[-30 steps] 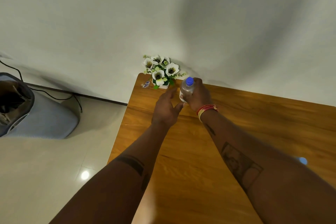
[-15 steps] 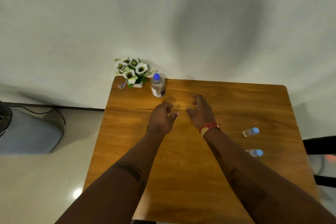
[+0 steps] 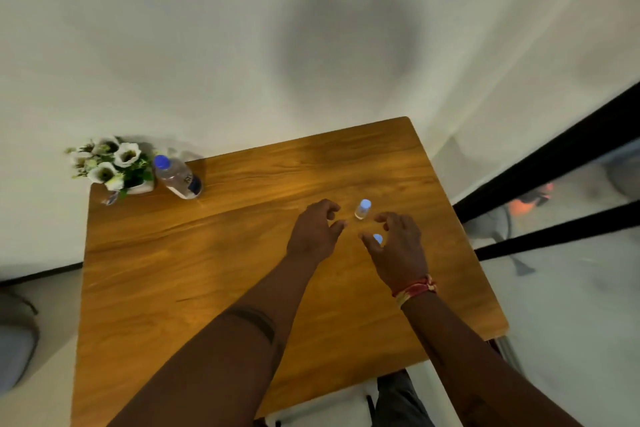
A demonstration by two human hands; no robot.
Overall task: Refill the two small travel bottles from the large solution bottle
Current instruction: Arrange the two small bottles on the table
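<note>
- At the far left corner of the wooden table (image 3: 207, 270), my little pot of white flowers (image 3: 114, 165) sits right by the edge, close to the wall.
- Just beside the flowers stands the large solution bottle (image 3: 178, 177). Its blue cap is on. It is well apart from my hands, so nothing is being poured yet.
- In the middle of the table there is lots of bare wood. I think that is a good place to bring the bottles together.
- My left hand (image 3: 317, 230) hovers over the table with its fingers loosely curled. It holds nothing. Its fingertips are near the far travel bottle.
- The far travel bottle (image 3: 363, 209) stands upright between my two hands, with its pale blue cap on. No finger touches it.
- The near travel bottle (image 3: 377, 238) is mostly hidden under my right hand. I can only see its blue cap between my thumb and fingers.
- My right hand (image 3: 398, 250) is spread wide over that cap, like a claw. I cannot tell if it touches the bottle.
- I think I am at the start: reaching for the two small bottles. Both caps are on, so none is filled yet, as far as I can judge.
- Next I need to close my fingers softly on each bottle. They are small and light, so a bump could knock them over.
- The right table edge is near my right hand. Past it is only floor and a black frame (image 3: 554, 163), so I should pull the bottles left, toward the middle.
</note>
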